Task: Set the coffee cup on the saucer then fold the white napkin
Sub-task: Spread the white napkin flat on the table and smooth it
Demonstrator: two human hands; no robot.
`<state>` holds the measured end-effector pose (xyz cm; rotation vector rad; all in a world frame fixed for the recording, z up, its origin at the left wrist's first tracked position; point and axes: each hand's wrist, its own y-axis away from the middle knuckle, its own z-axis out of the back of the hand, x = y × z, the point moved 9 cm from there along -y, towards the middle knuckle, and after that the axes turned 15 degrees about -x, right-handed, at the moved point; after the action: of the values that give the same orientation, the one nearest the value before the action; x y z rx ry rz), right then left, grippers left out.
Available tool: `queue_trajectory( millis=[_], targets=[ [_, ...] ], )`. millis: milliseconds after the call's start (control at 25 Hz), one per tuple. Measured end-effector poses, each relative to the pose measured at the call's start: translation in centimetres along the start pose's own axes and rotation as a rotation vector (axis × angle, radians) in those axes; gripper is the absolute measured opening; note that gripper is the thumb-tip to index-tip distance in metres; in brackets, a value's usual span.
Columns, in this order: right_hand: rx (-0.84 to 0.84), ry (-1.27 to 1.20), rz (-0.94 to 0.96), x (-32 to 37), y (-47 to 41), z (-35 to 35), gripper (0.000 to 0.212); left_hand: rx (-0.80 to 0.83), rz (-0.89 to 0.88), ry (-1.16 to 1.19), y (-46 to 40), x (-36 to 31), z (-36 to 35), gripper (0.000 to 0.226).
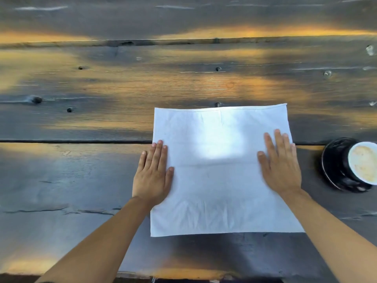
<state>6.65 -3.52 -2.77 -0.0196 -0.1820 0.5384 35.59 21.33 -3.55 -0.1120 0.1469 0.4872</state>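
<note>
The white napkin (218,180) lies spread flat and unfolded on the wooden table, just right of centre. My left hand (154,172) presses flat on its left edge, fingers straight. My right hand (279,164) lies flat on its right side, fingers straight and together. At the far right edge of the view, a black coffee cup (362,162) with pale foamy coffee stands on a black saucer (331,166).
The table (81,180) is made of dark weathered planks with knots, cracks and a gap between boards running behind the napkin. Its near edge runs along the bottom of the view. Bare wood stretches to the left and behind the napkin.
</note>
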Motion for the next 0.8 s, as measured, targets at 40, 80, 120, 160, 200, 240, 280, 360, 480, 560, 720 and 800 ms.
queue_trajectory(
  millis=[40, 80, 120, 160, 200, 240, 280, 360, 480, 560, 720, 800],
  targets=[
    [-0.005, -0.018, -0.029, 0.2, -0.1, 0.3, 0.066, -0.003, -0.001, -0.001, 0.0, 0.0, 0.1, 0.067],
    [-0.027, -0.043, -0.057, 1.3, -0.1, 0.7, 0.068, -0.001, -0.003, -0.002, 0.0, 0.0, 0.1, 0.067],
    [-0.055, -0.076, -0.074, 3.3, 0.0, 1.0, 0.067, 0.0, -0.005, -0.002, 0.0, 0.1, 0.0, 0.066],
    [-0.081, -0.112, -0.063, 5.9, 0.3, 1.2, 0.065, -0.002, -0.007, 0.0, 0.0, 0.0, 0.0, 0.066],
    [-0.094, -0.149, -0.009, 9.3, 1.0, 1.2, 0.062, -0.005, -0.006, 0.002, 0.0, 0.0, 0.0, 0.066],
    [-0.098, -0.185, 0.082, 13.3, 1.9, 0.8, 0.059, -0.007, -0.002, 0.002, 0.0, 0.0, 0.0, 0.066],
    [-0.083, -0.213, 0.181, 17.5, 3.0, 0.1, 0.056, -0.007, 0.002, 0.0, -0.1, 0.0, 0.0, 0.066],
    [-0.007, -0.23, 0.326, 24.5, 5.2, -1.5, 0.054, 0.005, -0.003, -0.016, 0.0, 0.0, -0.1, 0.065],
    [0.043, -0.192, 0.392, 26.4, 5.4, -3.1, 0.054, 0.006, -0.019, -0.024, 0.1, 0.1, -0.2, 0.065],
    [0.021, -0.143, 0.401, 22.7, 4.6, -3.0, 0.053, -0.003, -0.016, -0.01, 0.2, 0.2, -0.2, 0.064],
    [-0.048, -0.002, 0.185, 7.5, 2.0, -1.1, 0.057, -0.011, -0.01, -0.001, 0.1, 0.2, -0.3, 0.065],
    [-0.009, 0.019, 0.029, 0.6, 1.4, -0.1, 0.061, -0.005, -0.006, -0.004, 0.2, 0.3, -0.3, 0.065]
  ],
)
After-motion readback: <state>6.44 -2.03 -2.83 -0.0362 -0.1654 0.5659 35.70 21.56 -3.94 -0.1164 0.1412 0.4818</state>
